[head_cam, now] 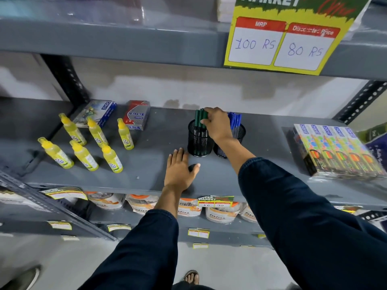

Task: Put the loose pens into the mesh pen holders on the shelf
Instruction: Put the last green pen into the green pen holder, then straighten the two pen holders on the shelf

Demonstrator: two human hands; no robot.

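Two black mesh pen holders stand side by side on the grey shelf (146,174). The left holder (199,143) contains several green pens (200,118). The right holder (240,132), partly hidden behind my forearm, contains several blue pens (235,120). My right hand (217,124) reaches over the holders, its fingers closed around the tops of the green pens. Flat on the shelf just in front of the left holder lies my left hand (180,168), fingers spread, holding nothing.
Several yellow glue bottles (83,143) stand at the shelf's left, with two small boxes (136,115) behind them. A stack of colourful packets (339,149) lies at the right. A price sign (293,38) hangs from the upper shelf. White jars (188,206) fill the shelf below.
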